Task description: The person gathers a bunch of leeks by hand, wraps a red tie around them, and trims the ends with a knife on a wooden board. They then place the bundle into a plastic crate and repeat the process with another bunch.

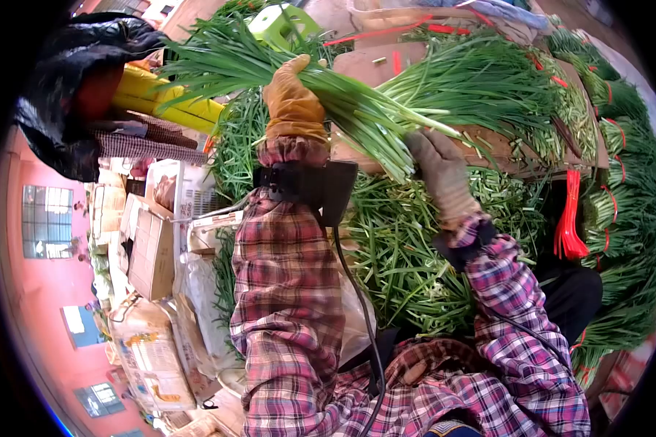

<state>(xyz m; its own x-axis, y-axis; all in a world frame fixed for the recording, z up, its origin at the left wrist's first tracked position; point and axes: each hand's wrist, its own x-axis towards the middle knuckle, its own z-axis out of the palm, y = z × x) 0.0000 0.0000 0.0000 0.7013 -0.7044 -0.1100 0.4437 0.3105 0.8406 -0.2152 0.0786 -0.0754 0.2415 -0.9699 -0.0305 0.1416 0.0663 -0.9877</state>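
In the head view, my left hand, in an orange-brown glove, is wrapped round the middle of a bunch of long green leafy stalks. The leaves fan out to the upper left, and the pale stem ends point to the lower right. My right hand, in a greyish glove, is at those stem ends with its fingers pressed together; what its fingertips grip is partly hidden. Another pile of stalks lies on a cardboard sheet just beyond my right hand. Loose trimmings lie below both hands.
Red ties hang from the cardboard's near edge. Tied green bundles line the right side. A light-green plastic stool stands at the top. Toward the left are a cardboard box, a yellow object and black plastic.
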